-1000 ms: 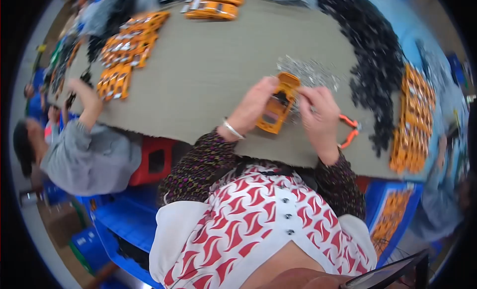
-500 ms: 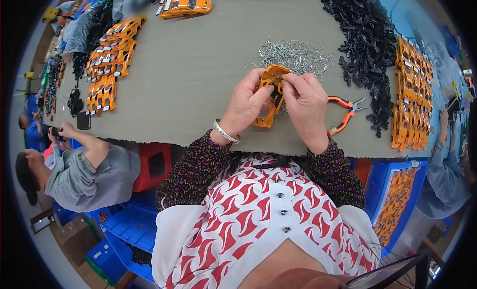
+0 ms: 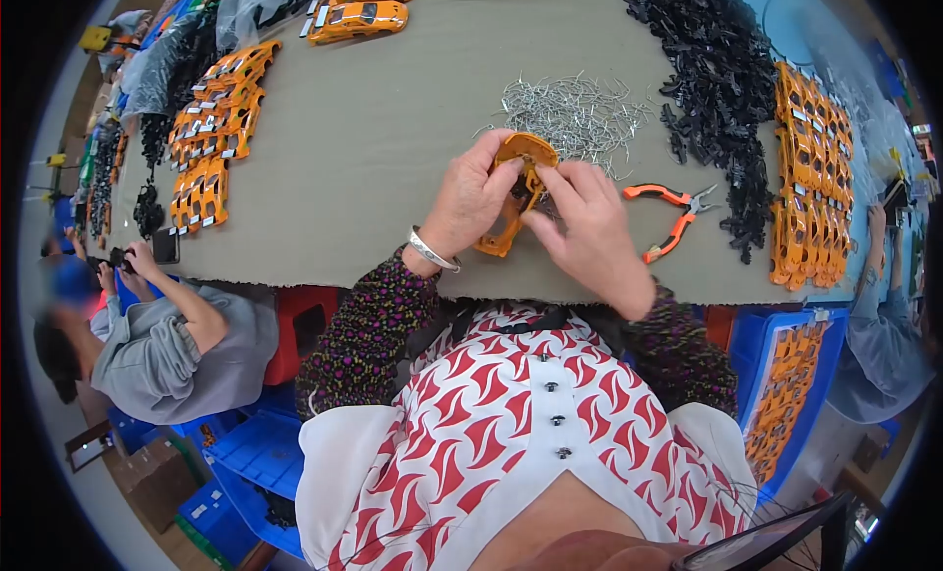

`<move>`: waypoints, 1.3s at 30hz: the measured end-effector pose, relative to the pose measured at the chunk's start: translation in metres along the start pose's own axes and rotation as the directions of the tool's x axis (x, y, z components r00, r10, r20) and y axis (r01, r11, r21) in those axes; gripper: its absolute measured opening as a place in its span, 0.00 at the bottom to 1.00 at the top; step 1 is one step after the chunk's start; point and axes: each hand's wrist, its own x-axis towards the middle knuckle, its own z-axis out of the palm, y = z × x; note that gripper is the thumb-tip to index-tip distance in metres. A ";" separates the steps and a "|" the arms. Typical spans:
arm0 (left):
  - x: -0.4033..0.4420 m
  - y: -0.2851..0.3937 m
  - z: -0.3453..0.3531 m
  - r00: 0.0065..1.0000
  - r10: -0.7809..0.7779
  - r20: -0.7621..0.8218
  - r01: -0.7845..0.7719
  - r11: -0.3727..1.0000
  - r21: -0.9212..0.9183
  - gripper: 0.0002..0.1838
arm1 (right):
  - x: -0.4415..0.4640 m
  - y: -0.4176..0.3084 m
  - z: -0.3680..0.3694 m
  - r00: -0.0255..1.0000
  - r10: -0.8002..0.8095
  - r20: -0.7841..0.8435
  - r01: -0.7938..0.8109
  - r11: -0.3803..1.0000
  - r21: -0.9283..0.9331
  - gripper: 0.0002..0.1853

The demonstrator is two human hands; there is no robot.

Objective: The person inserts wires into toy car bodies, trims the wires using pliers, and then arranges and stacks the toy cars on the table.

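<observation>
An orange toy car body (image 3: 503, 229) is held up above the front of the table, its hollow underside facing me. My left hand (image 3: 471, 193) grips it along the left side, thumb pressed inside the shell. From the right, the fingers of my right hand (image 3: 587, 222) close on its edge and inside; a dark part shows between the fingertips, too covered to make out fully. Just beyond the hands lies a heap of thin bent metal wires (image 3: 570, 114). Pliers with orange handles (image 3: 678, 217) rest, jaws apart, to the right of my right hand.
A long pile of black plastic parts (image 3: 722, 109) runs down the right side. Orange car bodies stand in rows at the right (image 3: 812, 178) and left (image 3: 211, 129). A blue crate (image 3: 835, 345) with more bodies is below right. Another person (image 3: 187, 345) sits at left.
My right hand has shifted from a fingertip pinch at the shell's upper end to lower along its right side, thumb now spread downward. The shell has moved slightly left in the view.
</observation>
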 end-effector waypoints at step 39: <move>0.015 0.002 -0.046 0.749 -0.454 0.482 0.467 0.878 0.101 0.15 | 0.070 0.044 0.003 0.946 -0.297 0.127 -0.141 -0.025 0.990 0.25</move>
